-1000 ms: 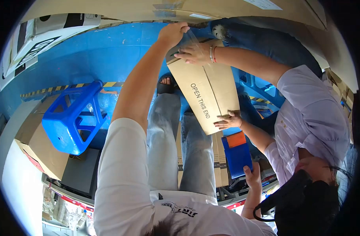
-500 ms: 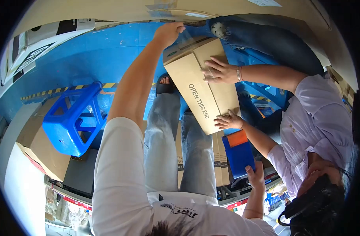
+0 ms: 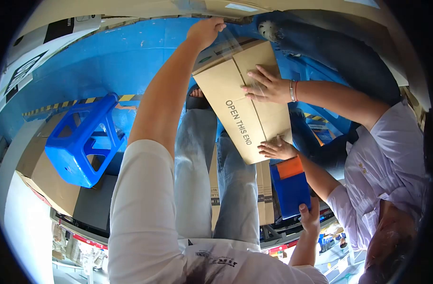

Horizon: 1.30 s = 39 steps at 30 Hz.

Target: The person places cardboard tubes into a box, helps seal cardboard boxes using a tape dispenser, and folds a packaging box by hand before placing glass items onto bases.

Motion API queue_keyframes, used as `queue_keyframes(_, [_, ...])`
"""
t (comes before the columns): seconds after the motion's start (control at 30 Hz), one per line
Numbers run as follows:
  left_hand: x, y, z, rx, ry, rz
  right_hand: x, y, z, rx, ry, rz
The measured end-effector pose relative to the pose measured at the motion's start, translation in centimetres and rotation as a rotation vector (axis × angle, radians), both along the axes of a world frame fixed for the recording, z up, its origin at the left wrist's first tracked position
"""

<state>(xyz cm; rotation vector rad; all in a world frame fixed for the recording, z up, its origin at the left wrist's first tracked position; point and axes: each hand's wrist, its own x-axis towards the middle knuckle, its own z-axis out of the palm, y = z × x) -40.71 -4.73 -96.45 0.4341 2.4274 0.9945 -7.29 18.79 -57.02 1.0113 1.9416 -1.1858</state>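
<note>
Steady tension suits the left hand, closed on tape past the edge of the carton; the right hand grips a blue dispenser.

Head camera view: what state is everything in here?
Cardboard box: top flaps closed, meeting at a seam.
Clear tape: apparently stretched between left hand and box.
Left hand: closed on the tape.
Right hand: gripping the blue-and-orange object.
Blue-and-orange object: held, off the box.
Co-worker's hands: fingers spread, on the box.

Fisheye bowing, washed-out glare lower left.
</note>
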Motion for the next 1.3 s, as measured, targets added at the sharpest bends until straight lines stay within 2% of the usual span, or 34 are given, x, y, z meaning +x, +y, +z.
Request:
queue_keyframes(0.3, [0.5, -0.5, -2.7, -0.095, -0.154, -0.062, -1.1, -0.8, -1.1, -0.077, 0.023, -0.046])
queue_keyframes(0.43, [-0.4, -1.1, -4.3, 0.017, -0.226, -0.095, -1.1, -0.7, -1.6, -0.067, -0.011, -0.03])
queue_keyframes(0.57, [3.4, 0.6, -6.6, 0.158, -0.336, -0.111, -2.3, -1.4, -2.2, -0.041, 0.118, -0.033])
queue_keyframes(0.63, [4.5, 1.2, -6.3, 0.184, -0.386, -0.081, -1.0, -0.1, -2.5, -0.126, 0.036, 0.005])
queue_keyframes(0.73, [4.2, 1.1, -3.5, -0.383, -0.269, -0.09, -0.8, 0.0, -2.3, -0.17, -0.015, 0.017])
queue_keyframes(0.77, [4.2, 0.2, -3.0, -0.39, -0.277, -0.091, -1.0, -0.1, -2.3, -0.183, -0.017, 0.016])
queue_keyframes(0.83, [2.4, -1.4, -2.7, -0.775, 0.041, -0.245, -1.4, -0.4, -2.7, -0.198, 0.0, 0.02])
queue_keyframes(0.87, [1.5, -1.4, -2.4, -0.776, 0.048, -0.244, -1.4, -0.7, -2.8, -0.167, 0.024, 0.024])
queue_keyframes(0.97, [1.2, -0.5, -1.2, 0.299, -0.466, -0.05, -0.8, -1.1, -2.1, -0.099, 0.045, 0.031])
queue_keyframes(1.0, [1.5, -0.3, -0.5, 0.301, -0.465, -0.056, -0.7, -1.0, -2.2, -0.096, 0.073, 0.036])
queue_keyframes(1.1, [4.0, 0.1, 1.3, -0.099, -0.827, -0.16, -0.4, -0.9, -2.3, -0.083, 0.119, 0.039])
queue_keyframes(1.17, [4.8, -1.9, 0.7, -0.606, -0.155, -0.221, -0.5, -0.8, -2.4, -0.104, 0.154, 0.031])
queue_keyframes(1.23, [5.1, -3.0, 1.0, -0.432, 0.275, 0.264, -0.2, -0.9, -3.0, -0.109, 0.177, 0.024])
queue_keyframes(1.3, [8.5, -3.8, 5.1, 0.012, 0.618, 0.44, 1.3, -0.4, -3.8, -0.05, 0.241, 0.038])
